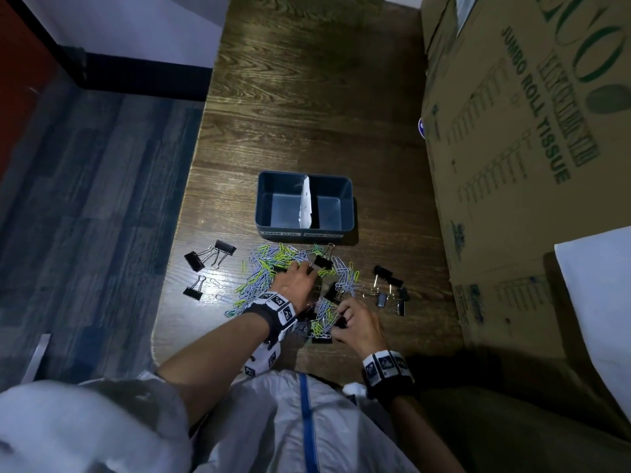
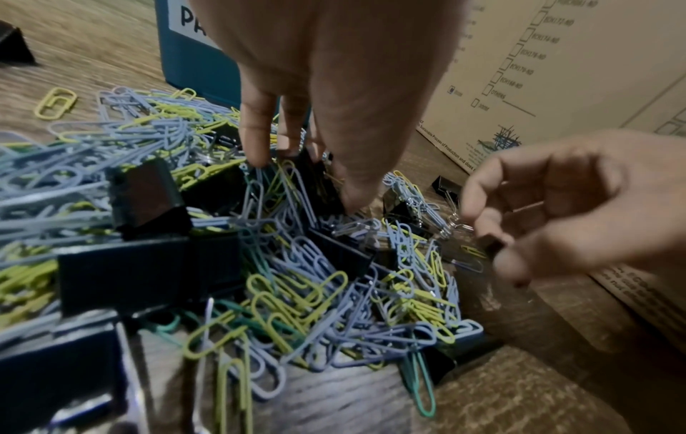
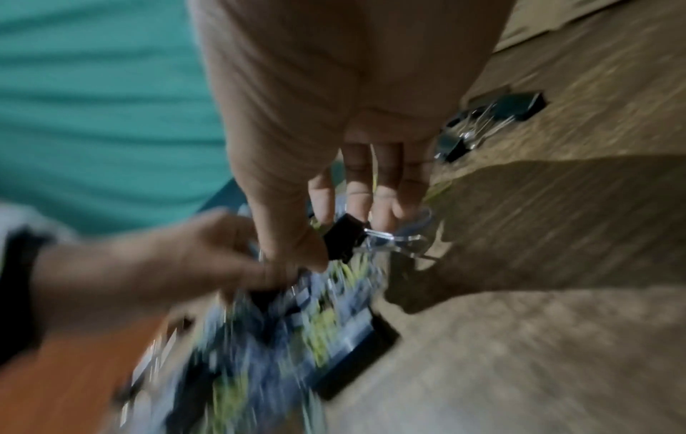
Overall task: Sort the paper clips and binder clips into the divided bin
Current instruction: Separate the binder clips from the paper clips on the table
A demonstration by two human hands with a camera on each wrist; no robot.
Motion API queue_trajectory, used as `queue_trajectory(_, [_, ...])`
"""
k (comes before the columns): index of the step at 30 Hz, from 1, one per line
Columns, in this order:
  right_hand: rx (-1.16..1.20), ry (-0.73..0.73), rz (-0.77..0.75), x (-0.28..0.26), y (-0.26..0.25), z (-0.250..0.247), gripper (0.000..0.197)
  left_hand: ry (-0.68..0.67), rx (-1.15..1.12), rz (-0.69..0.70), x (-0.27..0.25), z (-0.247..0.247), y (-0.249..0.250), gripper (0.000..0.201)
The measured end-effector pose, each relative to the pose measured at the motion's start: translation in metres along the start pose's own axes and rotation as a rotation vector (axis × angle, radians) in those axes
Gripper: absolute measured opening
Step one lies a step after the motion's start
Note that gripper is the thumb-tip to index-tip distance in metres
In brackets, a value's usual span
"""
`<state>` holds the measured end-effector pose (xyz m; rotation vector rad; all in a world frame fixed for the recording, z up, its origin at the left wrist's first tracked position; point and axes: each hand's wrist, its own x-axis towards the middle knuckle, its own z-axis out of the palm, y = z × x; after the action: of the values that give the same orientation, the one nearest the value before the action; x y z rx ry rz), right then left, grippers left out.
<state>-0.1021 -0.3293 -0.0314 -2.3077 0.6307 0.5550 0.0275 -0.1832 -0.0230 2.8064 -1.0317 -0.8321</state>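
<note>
Wooden table | divided bin far, both halves bare | paper clips and binder clips heaped near | left hand pinching into heap | right hand pinching small binder clip | sorting barely begun

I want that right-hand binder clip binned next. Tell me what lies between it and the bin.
The right hand pinches a binder clip. Between it and the bin lie the heap of paper clips and the left hand resting on that heap. Lifted over them, nothing visible blocks the way; both compartments are open.
</note>
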Motion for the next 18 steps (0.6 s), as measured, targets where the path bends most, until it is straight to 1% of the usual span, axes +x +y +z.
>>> queue_trajectory(2, [0.095, 0.021, 0.028, 0.003, 0.004, -0.007, 0.044, 0.019, 0.007, -0.006, 0.001, 0.0, 0.0, 0.065])
queue_trajectory(5, [0.169, 0.069, 0.05, 0.009, 0.008, -0.022, 0.04, 0.089, 0.009, 0.015, 0.004, -0.006, -0.002, 0.06])
queue_trajectory(7, [0.188, 0.147, 0.06, 0.013, 0.01, -0.035, 0.037, 0.111, -0.021, 0.056, 0.01, -0.012, -0.001, 0.059])
queue_trajectory(8, [0.176, 0.224, 0.067, 0.016, 0.013, -0.041, 0.034, 0.11, -0.049, 0.081, 0.014, -0.016, 0.001, 0.06])
queue_trajectory(10, [0.123, 0.371, 0.092, 0.021, 0.018, -0.053, 0.029, 0.079, -0.064, 0.116, 0.023, -0.022, 0.005, 0.063])
queue_trajectory(12, [0.075, 0.445, 0.123, 0.025, 0.023, -0.062, 0.031, -0.017, -0.023, 0.102, 0.034, -0.025, 0.01, 0.072])
queue_trajectory(14, [0.036, 0.447, 0.149, 0.031, 0.031, -0.067, 0.034, -0.095, 0.05, 0.069, 0.041, -0.024, 0.015, 0.073])
queue_trajectory(16, [-0.008, 0.432, 0.182, 0.036, 0.037, -0.068, 0.024, -0.096, 0.075, 0.067, 0.044, -0.018, 0.018, 0.069])
queue_trajectory(18, [-0.051, 0.449, 0.161, 0.038, 0.036, -0.063, 0.023, -0.117, 0.06, 0.059, 0.044, -0.013, 0.018, 0.075])
